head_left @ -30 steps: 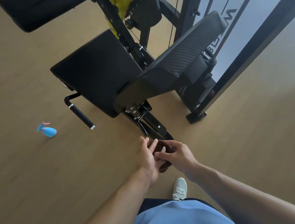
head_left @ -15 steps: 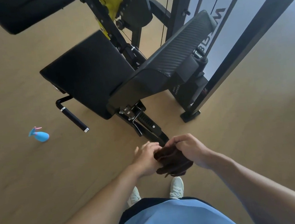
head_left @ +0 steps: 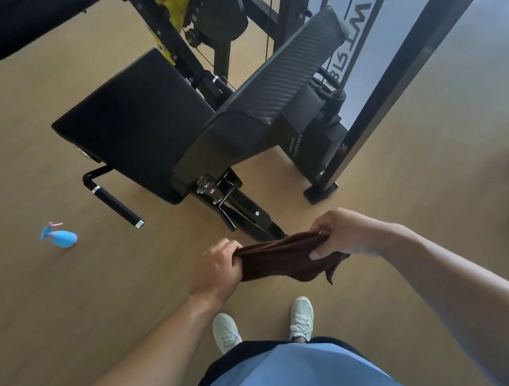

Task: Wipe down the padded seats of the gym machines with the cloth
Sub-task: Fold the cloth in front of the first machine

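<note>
The gym machine is seen standing on the floor, its flat padded seat toward the floor's left side and an angled ribbed pad beside it. Neither pad is touched. A blue spray bottle is left on the floor near the left edge. The brown cloth, bunched between both hands 1 second ago, is now drawn out wide in front of the seat. Its 2 ends are clamped by the left hand and the right hand. Wiping is judged about to begin.
</note>
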The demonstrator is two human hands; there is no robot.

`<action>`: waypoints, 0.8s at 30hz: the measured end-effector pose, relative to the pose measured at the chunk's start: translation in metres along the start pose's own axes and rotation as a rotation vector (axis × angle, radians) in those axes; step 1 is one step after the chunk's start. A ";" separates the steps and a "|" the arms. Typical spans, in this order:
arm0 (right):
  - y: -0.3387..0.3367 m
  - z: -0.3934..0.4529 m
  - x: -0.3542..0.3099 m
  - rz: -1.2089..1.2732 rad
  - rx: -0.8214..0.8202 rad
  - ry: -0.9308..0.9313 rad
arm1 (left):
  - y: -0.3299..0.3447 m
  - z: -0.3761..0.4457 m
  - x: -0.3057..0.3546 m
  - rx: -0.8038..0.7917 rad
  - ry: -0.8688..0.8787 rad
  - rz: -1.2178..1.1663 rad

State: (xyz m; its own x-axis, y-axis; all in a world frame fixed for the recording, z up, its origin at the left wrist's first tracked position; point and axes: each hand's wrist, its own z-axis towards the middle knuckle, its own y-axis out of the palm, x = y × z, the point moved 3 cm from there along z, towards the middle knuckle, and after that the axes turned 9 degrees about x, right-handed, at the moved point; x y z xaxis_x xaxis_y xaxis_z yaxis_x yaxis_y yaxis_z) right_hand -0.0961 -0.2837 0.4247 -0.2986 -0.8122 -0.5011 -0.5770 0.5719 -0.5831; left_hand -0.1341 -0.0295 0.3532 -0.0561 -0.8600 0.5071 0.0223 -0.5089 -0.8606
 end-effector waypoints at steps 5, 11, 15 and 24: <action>-0.006 0.007 0.012 -0.099 0.099 0.046 | -0.009 0.001 -0.003 0.020 -0.001 0.010; -0.001 0.015 0.020 -0.326 0.138 -0.014 | -0.006 0.006 -0.003 -0.121 0.021 0.104; 0.005 0.023 0.023 -0.275 0.319 -0.031 | -0.008 0.008 0.008 -0.409 -0.120 0.176; 0.060 0.022 0.024 0.246 0.375 0.195 | 0.014 0.002 0.045 -0.404 -1.035 -0.846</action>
State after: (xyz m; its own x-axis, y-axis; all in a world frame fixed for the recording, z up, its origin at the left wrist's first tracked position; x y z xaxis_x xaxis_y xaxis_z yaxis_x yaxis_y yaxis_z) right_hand -0.1211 -0.2666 0.3633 -0.5490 -0.6340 -0.5446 -0.1686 0.7222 -0.6708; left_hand -0.1347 -0.0754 0.3639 0.8501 -0.0274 0.5259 0.0567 -0.9881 -0.1430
